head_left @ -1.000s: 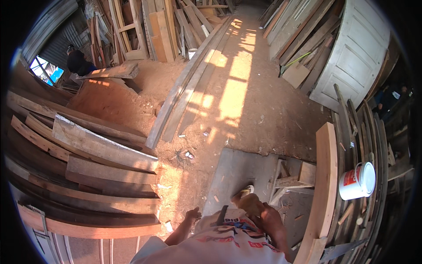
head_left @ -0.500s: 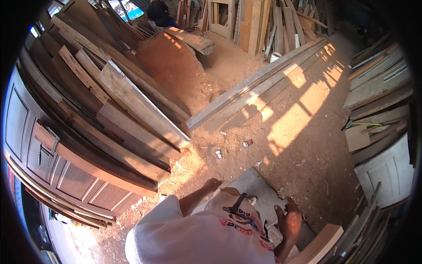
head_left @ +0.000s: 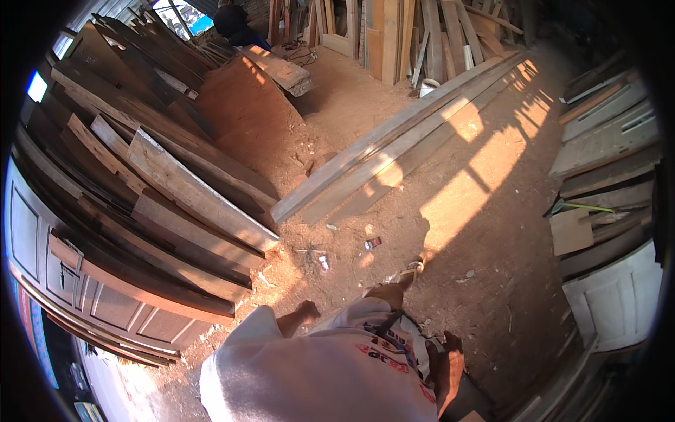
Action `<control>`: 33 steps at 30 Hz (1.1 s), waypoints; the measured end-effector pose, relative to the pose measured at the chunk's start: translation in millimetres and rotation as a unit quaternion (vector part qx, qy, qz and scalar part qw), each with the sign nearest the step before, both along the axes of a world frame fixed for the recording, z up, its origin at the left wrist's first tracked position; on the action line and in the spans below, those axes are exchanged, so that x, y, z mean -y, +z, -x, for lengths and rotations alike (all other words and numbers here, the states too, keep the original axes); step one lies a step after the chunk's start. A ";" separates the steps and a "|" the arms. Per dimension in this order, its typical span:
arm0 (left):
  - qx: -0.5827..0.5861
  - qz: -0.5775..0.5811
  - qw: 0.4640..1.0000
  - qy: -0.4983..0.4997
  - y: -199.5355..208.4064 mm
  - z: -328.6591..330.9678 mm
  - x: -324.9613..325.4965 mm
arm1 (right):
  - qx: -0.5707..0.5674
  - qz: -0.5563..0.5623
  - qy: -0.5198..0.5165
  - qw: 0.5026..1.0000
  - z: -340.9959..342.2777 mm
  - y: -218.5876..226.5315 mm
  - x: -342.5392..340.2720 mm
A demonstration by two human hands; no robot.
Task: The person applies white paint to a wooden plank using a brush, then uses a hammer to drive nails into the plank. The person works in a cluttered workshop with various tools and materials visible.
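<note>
My left hand (head_left: 304, 314) hangs at my side over the dusty ground. Its fingers look loosely curled in, and nothing shows in them. On the other side, my right hand (head_left: 448, 360) is low beside my shirt, thumb and fingers apart, with nothing in its grasp. A sandalled foot (head_left: 412, 271) is planted ahead of my body. Nearest to the left hand lie a small white crumpled scrap (head_left: 323, 262) and a small dark red packet (head_left: 373, 243). Neither hand touches anything I can make out.
Long planks (head_left: 204, 186) and a brown panelled door (head_left: 112, 306) lean at left. Long beams (head_left: 394, 151) lie diagonally ahead. White panel doors (head_left: 615, 295) and boards stand at right. A thick timber (head_left: 278, 70) and a seated person (head_left: 235, 24) are farther back.
My view has moved forward, and the packet and beams appear lower and farther left. A sandalled foot has come out in front. The grey sheet below me is mostly out of sight.
</note>
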State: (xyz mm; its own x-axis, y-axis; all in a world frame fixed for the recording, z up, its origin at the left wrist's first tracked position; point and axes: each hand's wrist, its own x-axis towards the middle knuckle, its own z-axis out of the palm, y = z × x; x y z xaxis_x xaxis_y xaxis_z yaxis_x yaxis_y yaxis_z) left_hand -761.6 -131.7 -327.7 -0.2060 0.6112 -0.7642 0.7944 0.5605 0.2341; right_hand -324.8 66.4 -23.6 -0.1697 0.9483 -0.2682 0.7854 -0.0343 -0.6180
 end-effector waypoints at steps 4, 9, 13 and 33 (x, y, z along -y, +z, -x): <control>-0.014 -0.025 0.999 0.017 -7.7 -6.5 -112.2 | -0.024 -0.043 0.045 0.998 -9.7 -33.0 -87.5; 0.044 -0.191 0.980 0.019 17.4 -30.7 -383.0 | -0.052 -0.070 -0.068 0.994 -25.6 0.4 -204.1; 0.101 -0.278 0.952 -0.076 40.3 -68.3 -589.7 | -0.078 -0.092 -0.187 0.975 -58.0 10.0 -259.5; 0.184 -0.060 0.956 -0.220 2.2 -373.3 -869.0 | -0.242 -0.134 -0.491 0.826 -387.7 28.6 -474.4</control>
State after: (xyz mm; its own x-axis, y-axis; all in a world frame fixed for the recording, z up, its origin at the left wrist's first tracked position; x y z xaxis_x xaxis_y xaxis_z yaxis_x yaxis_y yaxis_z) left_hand -388.3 737.3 -325.5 0.3596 0.6651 -0.6545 0.7990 0.1428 0.5841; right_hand 62.9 540.8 5.0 0.6918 0.7060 -0.1520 0.1190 -0.3190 -0.9403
